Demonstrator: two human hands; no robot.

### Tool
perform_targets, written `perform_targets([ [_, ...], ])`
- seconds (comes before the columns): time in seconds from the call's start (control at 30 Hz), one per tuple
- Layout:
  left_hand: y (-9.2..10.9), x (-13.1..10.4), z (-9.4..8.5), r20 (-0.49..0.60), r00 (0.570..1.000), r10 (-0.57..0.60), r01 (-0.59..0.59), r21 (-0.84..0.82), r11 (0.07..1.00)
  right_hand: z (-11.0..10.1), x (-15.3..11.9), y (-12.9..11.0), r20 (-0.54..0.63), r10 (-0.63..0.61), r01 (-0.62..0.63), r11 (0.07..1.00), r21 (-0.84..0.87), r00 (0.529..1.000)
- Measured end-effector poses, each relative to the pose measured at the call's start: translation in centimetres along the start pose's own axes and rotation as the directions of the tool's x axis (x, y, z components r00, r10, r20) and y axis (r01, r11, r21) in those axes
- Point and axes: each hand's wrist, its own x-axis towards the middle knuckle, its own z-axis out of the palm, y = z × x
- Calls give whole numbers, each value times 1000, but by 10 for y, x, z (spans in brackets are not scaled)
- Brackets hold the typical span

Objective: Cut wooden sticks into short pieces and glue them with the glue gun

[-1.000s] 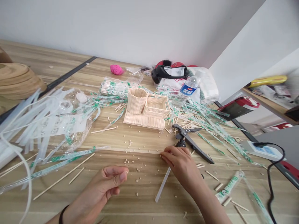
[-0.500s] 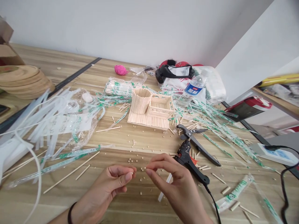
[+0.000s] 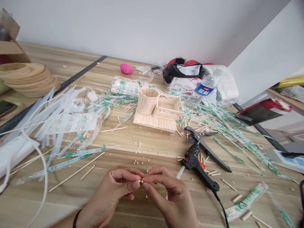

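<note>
My left hand [image 3: 116,190], with a dark band at the wrist, pinches a tiny pale wooden piece [image 3: 138,181] between thumb and index finger. Right against it, my right hand [image 3: 168,193] pinches another small wooden piece [image 3: 142,181]. The fingertips of both hands meet low in the middle of the view. More little cut pieces [image 3: 139,144] lie scattered just beyond. Farther back stands a stick model [image 3: 155,122] with a round cup [image 3: 147,102] and a square basket [image 3: 168,107] on a flat base.
A black glue gun [image 3: 199,169] and a cutter [image 3: 209,150] lie to the right. Clear glue sticks [image 3: 61,120] and a white cable [image 3: 45,171] are at left. A bottle [image 3: 203,90], wrappers and loose sticks lie behind; a power strip [image 3: 285,160] is far right.
My right hand has moved left and down to meet my left hand, bringing the small pieces together. The whole scene has shifted slightly to the right in view.
</note>
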Motion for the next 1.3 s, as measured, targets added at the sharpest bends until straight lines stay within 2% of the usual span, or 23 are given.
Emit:
perform_targets([
  [0.53,0,-1,1,7,1000,13,-13,-2,1000,4,-4,10,-21,15,-13,996,84,1000],
  [0.73,-1,0,0,9,1000,11,-11,0,1000,1,-2,5,33,50,-52,997,55,998],
  [1.0,0,0,0,-5,1000,1,-1,7,1000,3,-3,4,7,77,-77,994,82,997],
  [1.2,0,-1,0,-8,1000,7,-7,23,1000,5,-3,7,-13,26,-25,996,88,1000],
  [1.3,0,0,1,-5,1000,-4,4,29,1000,5,-3,8,-9,42,-41,995,89,999],
])
